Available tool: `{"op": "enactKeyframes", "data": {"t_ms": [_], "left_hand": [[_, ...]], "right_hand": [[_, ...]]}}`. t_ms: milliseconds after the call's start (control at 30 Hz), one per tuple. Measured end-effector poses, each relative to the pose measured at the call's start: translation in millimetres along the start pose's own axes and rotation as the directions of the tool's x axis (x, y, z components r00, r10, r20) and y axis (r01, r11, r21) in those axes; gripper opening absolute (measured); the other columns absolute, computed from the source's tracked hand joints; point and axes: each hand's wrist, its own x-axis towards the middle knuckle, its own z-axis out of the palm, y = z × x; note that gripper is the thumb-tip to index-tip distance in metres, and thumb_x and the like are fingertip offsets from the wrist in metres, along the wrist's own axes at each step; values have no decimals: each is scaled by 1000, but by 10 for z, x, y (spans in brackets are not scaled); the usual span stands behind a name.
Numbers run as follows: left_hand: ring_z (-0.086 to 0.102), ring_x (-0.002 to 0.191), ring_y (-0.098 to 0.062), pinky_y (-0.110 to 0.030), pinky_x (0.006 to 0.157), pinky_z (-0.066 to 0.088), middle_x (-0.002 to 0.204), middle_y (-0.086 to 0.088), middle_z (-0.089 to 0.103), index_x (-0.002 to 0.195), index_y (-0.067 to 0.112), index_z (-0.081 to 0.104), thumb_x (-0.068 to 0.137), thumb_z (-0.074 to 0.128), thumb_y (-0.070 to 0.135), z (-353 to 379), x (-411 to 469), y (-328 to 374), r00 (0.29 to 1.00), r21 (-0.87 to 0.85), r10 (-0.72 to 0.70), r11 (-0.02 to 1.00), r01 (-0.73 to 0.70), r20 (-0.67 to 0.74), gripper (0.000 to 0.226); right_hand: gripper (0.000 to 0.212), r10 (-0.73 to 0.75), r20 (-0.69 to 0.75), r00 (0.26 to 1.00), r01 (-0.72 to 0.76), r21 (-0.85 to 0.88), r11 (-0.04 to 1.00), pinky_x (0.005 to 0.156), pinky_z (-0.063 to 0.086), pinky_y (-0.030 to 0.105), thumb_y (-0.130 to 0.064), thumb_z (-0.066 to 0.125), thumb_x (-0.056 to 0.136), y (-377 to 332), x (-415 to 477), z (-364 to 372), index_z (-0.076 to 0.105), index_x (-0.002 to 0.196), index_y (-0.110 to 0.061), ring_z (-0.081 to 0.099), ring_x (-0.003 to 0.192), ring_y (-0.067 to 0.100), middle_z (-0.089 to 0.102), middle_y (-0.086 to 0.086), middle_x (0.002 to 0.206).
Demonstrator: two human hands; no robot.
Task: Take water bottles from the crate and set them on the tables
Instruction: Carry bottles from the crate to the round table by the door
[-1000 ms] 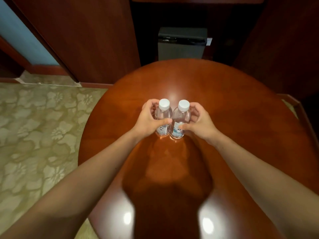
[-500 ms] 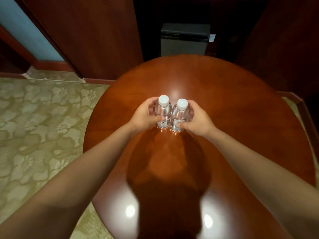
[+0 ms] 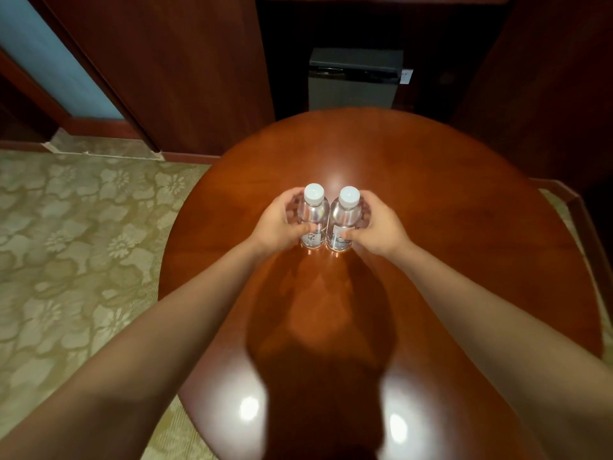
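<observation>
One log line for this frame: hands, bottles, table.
left hand: grips left bottle | right hand: grips right bottle | bottles: upright, side by side on table | release: not yet done

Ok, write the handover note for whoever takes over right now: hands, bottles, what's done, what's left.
Left hand: grips the left bottle round its body.
Right hand: grips the right bottle the same way.
Bottles: both upright, capped, side by side near the middle of the round wooden table; their bases appear to rest on the top.
Done: two bottles brought to this table.
Left: let go of both, then probably fetch more for other tables. The crate is not in view.
</observation>
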Motion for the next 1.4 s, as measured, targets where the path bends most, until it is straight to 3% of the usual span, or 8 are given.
{"op": "enactKeyframes", "data": {"t_ms": [100,233,333,500,667,867,1067,1400], "left_hand": [[55,113,-13,-28,99,51,126,4,50,143,9,39,77,76,-7,20,-28,17,1000,-17,-4,1000,4,-6,78],[43,132,-12,-20,104,40,147,-4,44,154,15,23,77,81,2,88,-177,28,999,38,-27,999,28,-18,97],[29,146,-23,-39,118,29,159,-8,30,157,19,10,73,86,15,197,-426,7,994,148,-69,986,81,-80,112],[20,149,-25,-45,119,25,164,-6,14,157,24,5,76,82,35,483,-1165,31,993,373,-76,922,104,-89,113],[-3,153,-27,-55,120,3,166,-1,-8,156,39,-4,79,67,64,828,-2013,101,961,574,-176,773,269,-212,107],[-19,150,-26,-61,117,-6,164,-1,-20,154,45,-7,79,56,75,1122,-2993,145,914,596,-209,704,387,-347,102],[-21,149,-29,-64,116,-4,162,1,-26,151,49,-15,76,50,82,1162,-4042,56,799,524,-272,635,568,-536,104],[-21,149,-33,-64,116,-5,162,-1,-25,152,47,-14,76,45,84,1251,-5757,-136,483,203,-430,550,810,-763,104]], "right_hand": [[85,27,36,999,-26,-20,999,101,49,38,-9,85,65,-7,-54,1,43,136,-32,61,117,17,61,-8,127],[108,52,75,996,-41,-139,989,106,32,33,-20,86,71,-5,-318,-66,19,155,-26,35,142,22,35,1,156],[113,69,71,995,-42,-328,944,120,16,43,-37,83,73,76,-688,-130,10,158,-26,9,152,25,13,4,165],[115,30,134,991,46,-533,845,119,-12,57,-60,76,70,188,-1334,-281,3,157,-39,-23,150,24,-13,2,166],[119,-60,248,967,209,-631,747,115,-18,62,-70,71,68,199,-1856,-452,-2,157,-41,-32,146,26,-22,4,164],[123,-145,437,888,421,-644,639,110,-24,61,-72,71,68,106,-2453,-536,-8,156,-40,-41,140,27,-30,6,161],[121,-236,636,735,654,-572,495,109,-25,61,-74,68,69,-120,-2941,-270,-9,156,-40,-39,141,31,-29,6,161],[125,-308,840,446,889,-375,263,113,-21,62,-71,72,67,-673,-3989,672,-7,157,-38,-34,144,32,-23,6,163]]}}
